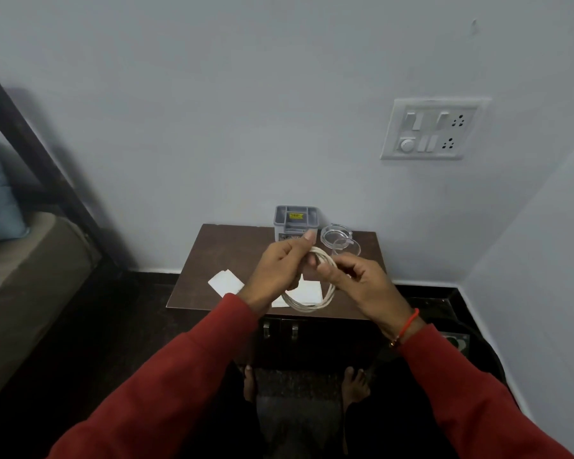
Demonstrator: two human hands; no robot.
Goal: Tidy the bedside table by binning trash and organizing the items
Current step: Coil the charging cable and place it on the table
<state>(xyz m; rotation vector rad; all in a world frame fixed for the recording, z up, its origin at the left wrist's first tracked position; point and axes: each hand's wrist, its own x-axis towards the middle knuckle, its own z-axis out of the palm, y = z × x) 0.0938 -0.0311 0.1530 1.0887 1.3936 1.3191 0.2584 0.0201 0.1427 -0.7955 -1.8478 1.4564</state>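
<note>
Cable coil (312, 293) hangs pinched between left hand (275, 271) and right hand (362, 286).

Grey organizer box (296, 219) at the back of the bedside table (219, 256) is carrying a yellow sticker (296, 216) inside its top; dark print on it is showing but is too small and blurred to read. A second label (287, 237) on the box's front face is showing light marks, also unreadable. No other text, brand, number or sign is coming through legibly.
</note>
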